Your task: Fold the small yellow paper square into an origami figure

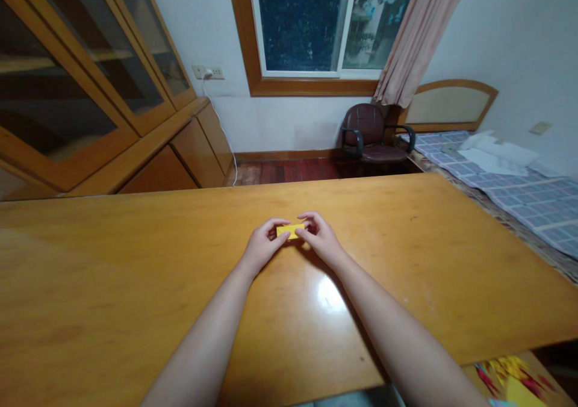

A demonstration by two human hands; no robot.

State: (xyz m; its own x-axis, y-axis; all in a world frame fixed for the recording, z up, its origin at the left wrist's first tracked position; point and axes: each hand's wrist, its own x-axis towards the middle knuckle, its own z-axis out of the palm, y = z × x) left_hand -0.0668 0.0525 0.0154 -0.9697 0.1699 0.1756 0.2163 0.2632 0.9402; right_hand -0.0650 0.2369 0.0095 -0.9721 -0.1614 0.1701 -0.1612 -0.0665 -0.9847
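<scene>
A small yellow folded piece of paper (291, 229) is held between both hands over the middle of the wooden table. My left hand (265, 242) grips its left end, thumb on the near face and fingers behind. At its right end my right hand (321, 238) pinches it, thumb against the near face and the index finger curved above the top edge. The fingertips behind the paper are partly hidden.
The wooden table (149, 286) spreads out on both sides. Beyond it stand a glass-door cabinet (130, 118), a brown armchair (368, 133) and a bed (519, 184). Yellow and red scraps (510, 371) lie on a lower surface at the bottom right.
</scene>
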